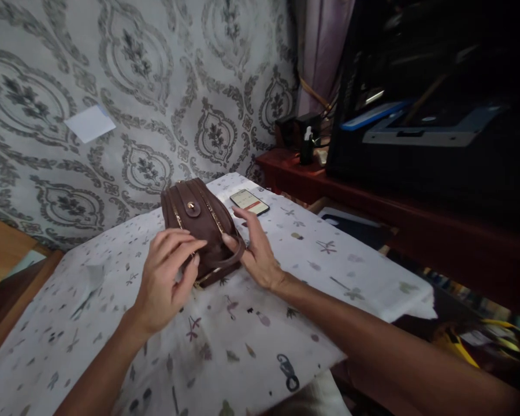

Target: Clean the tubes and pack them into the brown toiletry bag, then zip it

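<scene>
A brown leather-look handbag point(210, 240) with gold zippers and a stud-fastened tab lies on the patterned tablecloth. My left hand point(167, 271) is at its near left side, fingers stretched and thumb apart, the fingertips at the bag's surface. Whether they touch a zipper pull is hidden. On the other side, my right hand point(260, 251) grips the bag by its right edge, thumb on top beside the zipper and index finger raised. The bag's looped handle point(236, 254) curves by that thumb. Just beyond my right hand lies a phone point(249, 201) with its screen lit.
A white printed cloth point(225, 352) covers the table. Behind it is a patterned wall with a paper point(90, 123) on it. To the right stand a dark red shelf point(290, 167), a small dropper bottle point(307, 147) and a large dark screen point(416, 75). A yellow-edged item point(463, 349) sits low at right.
</scene>
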Demonstrator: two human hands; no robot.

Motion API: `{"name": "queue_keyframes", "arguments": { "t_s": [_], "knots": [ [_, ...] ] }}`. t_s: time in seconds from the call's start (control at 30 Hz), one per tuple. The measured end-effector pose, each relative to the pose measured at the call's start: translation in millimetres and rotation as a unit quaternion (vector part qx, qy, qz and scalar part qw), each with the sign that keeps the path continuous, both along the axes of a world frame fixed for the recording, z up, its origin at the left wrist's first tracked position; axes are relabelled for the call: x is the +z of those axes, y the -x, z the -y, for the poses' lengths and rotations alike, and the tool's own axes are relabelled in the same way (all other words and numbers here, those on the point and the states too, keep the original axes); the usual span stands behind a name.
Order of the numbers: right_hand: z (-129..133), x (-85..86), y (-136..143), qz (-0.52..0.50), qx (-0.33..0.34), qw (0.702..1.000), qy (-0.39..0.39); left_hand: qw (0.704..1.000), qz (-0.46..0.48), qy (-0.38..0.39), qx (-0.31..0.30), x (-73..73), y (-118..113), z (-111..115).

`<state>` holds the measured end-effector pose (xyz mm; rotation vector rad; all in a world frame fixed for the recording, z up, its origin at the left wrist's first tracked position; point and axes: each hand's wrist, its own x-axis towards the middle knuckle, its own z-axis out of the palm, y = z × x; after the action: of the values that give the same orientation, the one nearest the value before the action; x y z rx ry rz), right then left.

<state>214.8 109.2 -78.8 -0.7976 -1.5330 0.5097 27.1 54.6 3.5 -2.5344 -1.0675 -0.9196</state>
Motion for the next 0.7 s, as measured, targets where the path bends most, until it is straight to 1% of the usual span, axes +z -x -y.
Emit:
{"name": "queue_keyframes", "arguments": {
  "t_s": [0.1, 0.23, 0.3, 0.4, 0.57, 0.63, 0.7],
  "knots": [
    [1, 5.3, -7, -0.011, -0.037, 0.998, -0.058, 0.998, -0.046, -0.042, 0.025, -12.7, 12, 6],
    [5, 6.2, -10, 0.046, 0.000, 0.988, -0.146, 0.991, -0.074, -0.087, 0.070, -26.4, 17, 6],
    [7, 5.2, -9, 0.066, 0.023, 0.983, -0.171, 0.989, -0.073, -0.100, 0.080, -30.5, 16, 5],
    [9, 4.8, -8, 0.094, 0.043, 0.980, -0.171, 0.990, -0.052, -0.108, 0.079, -35.4, 13, 3],
    [5, 9.3, -9, 0.159, 0.045, 0.973, -0.160, 0.991, -0.028, -0.117, 0.059, -41.5, 12, 3],
    [5, 10.9, -9, 0.165, 0.044, 0.972, -0.164, 0.991, -0.028, -0.111, 0.062, -39.8, 14, 4],
    [6, 11.4, -9, 0.155, 0.046, 0.971, -0.176, 0.994, -0.029, -0.090, 0.052, -35.0, 16, 5]
  ]
}}
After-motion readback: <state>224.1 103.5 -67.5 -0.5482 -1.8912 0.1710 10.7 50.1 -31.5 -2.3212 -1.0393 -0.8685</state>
